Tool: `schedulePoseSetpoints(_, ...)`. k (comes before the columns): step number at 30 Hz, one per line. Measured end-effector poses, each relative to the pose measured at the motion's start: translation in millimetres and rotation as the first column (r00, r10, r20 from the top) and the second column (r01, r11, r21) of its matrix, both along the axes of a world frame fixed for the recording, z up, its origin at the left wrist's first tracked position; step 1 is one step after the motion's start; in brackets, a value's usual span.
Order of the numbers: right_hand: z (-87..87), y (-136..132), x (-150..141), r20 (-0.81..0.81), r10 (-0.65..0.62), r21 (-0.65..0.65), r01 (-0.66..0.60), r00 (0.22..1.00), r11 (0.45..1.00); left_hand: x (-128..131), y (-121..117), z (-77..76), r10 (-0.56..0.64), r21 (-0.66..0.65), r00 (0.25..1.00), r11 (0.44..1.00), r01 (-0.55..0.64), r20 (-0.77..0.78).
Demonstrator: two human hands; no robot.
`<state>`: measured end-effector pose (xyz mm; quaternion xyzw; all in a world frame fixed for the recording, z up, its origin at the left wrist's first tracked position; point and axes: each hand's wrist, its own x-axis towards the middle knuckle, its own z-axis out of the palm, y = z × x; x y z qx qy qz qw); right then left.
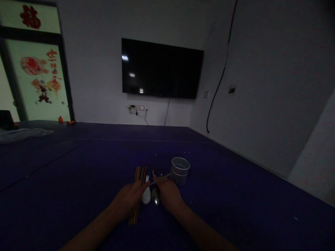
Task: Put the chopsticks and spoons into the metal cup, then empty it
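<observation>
Nearby, a metal canister [180, 170] stands beside the right fingers [164, 185].

Chopsticks [137, 174] look wooden, the white spoon [146, 197] smooth, the darker spoon [155, 197] shiny metal, the cup [181, 171] metallic.

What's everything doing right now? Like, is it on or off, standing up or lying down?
Television: screen dark
Metal holder: standing upright, open at the top
Chopsticks: lying lengthwise, partly under the left hand
White spoon: lying down
Metal spoon: lying down, next to the right hand
Thin stick: slanting between the hands
Black cable: hanging down
</observation>
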<state>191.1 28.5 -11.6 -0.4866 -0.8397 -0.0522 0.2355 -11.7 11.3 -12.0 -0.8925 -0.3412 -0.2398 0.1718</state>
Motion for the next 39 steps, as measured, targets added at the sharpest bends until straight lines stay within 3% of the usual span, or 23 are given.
schedulePoseSetpoints(3, 2.2, -5, 4, -0.16, 0.009, 0.228, 0.028, 0.987, 0.973, -2, 2, 2.2, 0.085, -0.033, 0.995, 0.996, -0.083, 0.046)
schedulePoseSetpoints(5, 5.5, -12, 4, -0.201, 0.15, 0.484, -0.035, 0.968, 0.874, -5, 3, 3.3, 0.125, -0.031, 0.99, 0.992, -0.123, 0.07)
schedulePoseSetpoints(7, 10.4, -20, 1, -0.138, 0.299, 0.674, -0.131, 0.944, 0.727, -7, 5, 2.5, 0.107, 0.031, 0.992, 0.994, -0.109, 0.073)
schedulePoseSetpoints(8, 12.9, -25, -2, -0.091, 0.332, 0.709, -0.173, 0.939, 0.684, -8, 6, 1.3, 0.076, 0.076, 0.995, 0.994, -0.081, 0.07)
schedulePoseSetpoints(10, 17.3, -32, -9, 0.009, 0.362, 0.714, -0.259, 0.932, 0.651, -8, 6, -2.1, -0.019, 0.168, 0.998, 0.986, 0.007, 0.066)
schedulePoseSetpoints(13, 19.5, -36, -15, 0.113, 0.404, 0.639, -0.377, 0.908, 0.67, -7, 2, -6.7, -0.163, 0.274, 0.982, 0.953, 0.132, 0.094)
schedulePoseSetpoints(16, 18.4, -37, -15, 0.115, 0.418, 0.578, -0.403, 0.901, 0.71, -2, -4, -6.4, -0.262, 0.34, 0.953, 0.919, 0.197, 0.156)
schedulePoseSetpoints(20, 17.8, -36, -15, 0.072, 0.416, 0.538, -0.387, 0.906, 0.749, 6, -13, 1.8, -0.323, 0.255, 0.868, 0.937, 0.238, 0.376)
schedulePoseSetpoints(24, 15.6, -33, -15, 0.062, 0.413, 0.508, -0.385, 0.908, 0.771, 11, -20, 11.9, -0.218, 0.082, 0.785, 0.974, 0.209, 0.58)
schedulePoseSetpoints(31, 4.7, -23, -9, 0.109, 0.451, 0.46, -0.447, 0.886, 0.767, 16, -19, 19.3, 0.006, -0.096, 0.652, 0.99, 0.103, 0.758)
schedulePoseSetpoints(35, 1.9, -21, -13, 0.127, 0.415, 0.446, -0.426, 0.901, 0.787, 17, -17, 24.8, 0.168, -0.248, 0.566, 0.966, 0.066, 0.807)
schedulePoseSetpoints(39, 2.7, -23, -16, 0.072, 0.367, 0.424, -0.362, 0.927, 0.83, 15, -17, 23.2, 0.248, -0.373, 0.55, 0.919, 0.126, 0.797)
